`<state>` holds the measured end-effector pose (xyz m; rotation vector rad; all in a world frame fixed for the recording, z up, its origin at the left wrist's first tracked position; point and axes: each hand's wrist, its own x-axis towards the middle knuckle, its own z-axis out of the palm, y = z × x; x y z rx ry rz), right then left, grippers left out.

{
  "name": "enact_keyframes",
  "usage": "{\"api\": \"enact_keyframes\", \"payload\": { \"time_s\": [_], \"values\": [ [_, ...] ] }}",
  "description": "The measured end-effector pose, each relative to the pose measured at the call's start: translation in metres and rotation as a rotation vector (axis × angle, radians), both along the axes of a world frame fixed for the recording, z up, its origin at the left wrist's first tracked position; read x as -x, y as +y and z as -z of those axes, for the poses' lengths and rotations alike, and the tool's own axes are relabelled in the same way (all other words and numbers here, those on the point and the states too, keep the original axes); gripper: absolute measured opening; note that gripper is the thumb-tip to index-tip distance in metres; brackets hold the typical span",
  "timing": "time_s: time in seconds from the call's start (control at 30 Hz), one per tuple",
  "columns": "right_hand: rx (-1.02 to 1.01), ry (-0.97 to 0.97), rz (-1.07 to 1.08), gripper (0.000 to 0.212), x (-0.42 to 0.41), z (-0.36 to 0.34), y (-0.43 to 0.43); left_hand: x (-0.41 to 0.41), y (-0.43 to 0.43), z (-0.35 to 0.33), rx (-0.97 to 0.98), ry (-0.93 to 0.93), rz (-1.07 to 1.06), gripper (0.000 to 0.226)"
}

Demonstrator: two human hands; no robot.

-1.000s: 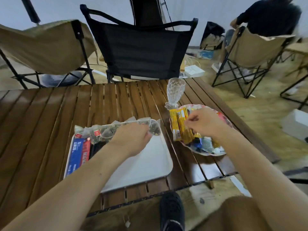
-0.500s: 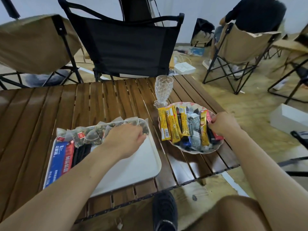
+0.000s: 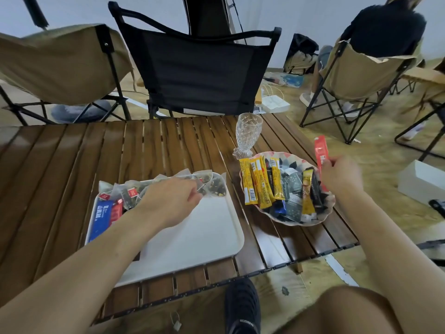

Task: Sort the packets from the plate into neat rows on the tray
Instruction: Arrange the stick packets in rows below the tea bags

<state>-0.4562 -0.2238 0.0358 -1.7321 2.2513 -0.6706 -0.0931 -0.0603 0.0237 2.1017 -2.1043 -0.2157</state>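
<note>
The right hand (image 3: 340,177) pinches a long red packet (image 3: 320,150) by its lower end. The packet stands nearly upright in the air, just past the right rim of the plate (image 3: 296,161) and clear of the pile in it.

The plate has a patterned inside and a wavy edge, and it is heaped with packets. A fan of yellow packets (image 3: 258,184) lies on its left side, with their near ends hanging over the rim. Dark packets (image 3: 292,196) fill the middle and near side, and a gold packet (image 3: 307,194) lies among them towards the right.

To the left of the plate, just beside it, is the white tray (image 3: 204,237). The left hand (image 3: 168,201) lies over the tray's far edge, with its fingers curled down onto a row of clear tea bags (image 3: 212,186). I cannot tell whether it grips one or only rests there. The tea bags run along that far edge. A blue packet (image 3: 100,216) and a small red packet (image 3: 116,212) lie side by side at the end of the tray farthest from the plate.

A cut glass (image 3: 248,133) stands upright behind the plate, its foot touching or nearly touching the far left rim. Plate, tray and glass all sit on a slatted wooden table (image 3: 156,145). A black chair (image 3: 199,68) stands beyond the table, behind the plate and to its left.
</note>
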Motion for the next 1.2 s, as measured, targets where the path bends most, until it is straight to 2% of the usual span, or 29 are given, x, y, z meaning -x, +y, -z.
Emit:
{"api": "enact_keyframes", "payload": {
  "time_s": [0.17, 0.4, 0.5, 0.6, 0.7, 0.83, 0.97, 1.2],
  "values": [
    [0.062, -0.249, -0.091, 0.034, -0.032, -0.005, 0.003, -0.029, 0.013, 0.002, 0.014, -0.018, -0.055, 0.029],
    [0.026, -0.149, -0.465, 0.031, -0.121, -0.030, 0.048, -0.079, 0.042, -0.005, 0.040, 0.068, -0.164, 0.032],
    [-0.071, -0.252, -0.608, 0.021, -0.162, -0.032, 0.066, -0.103, 0.052, -0.004, 0.023, 0.104, -0.261, 0.029],
    [-0.212, -0.334, -0.744, 0.021, -0.199, -0.029, 0.081, -0.126, 0.061, 0.000, 0.000, 0.184, -0.326, 0.026],
    [-0.359, -0.371, -0.849, 0.024, -0.231, -0.018, 0.101, -0.140, 0.069, 0.002, 0.020, 0.269, -0.365, 0.028],
    [-0.442, -0.363, -0.973, 0.019, -0.266, -0.006, 0.130, -0.147, 0.075, 0.001, -0.003, 0.464, -0.343, 0.034],
    [-0.516, -0.398, -1.017, 0.023, -0.289, 0.002, 0.152, -0.139, 0.076, -0.004, -0.020, 0.611, -0.256, 0.037],
    [-0.666, -0.507, -0.992, 0.030, -0.309, 0.003, 0.167, -0.150, 0.077, 0.001, -0.018, 0.607, -0.226, 0.024]
  ]
}}
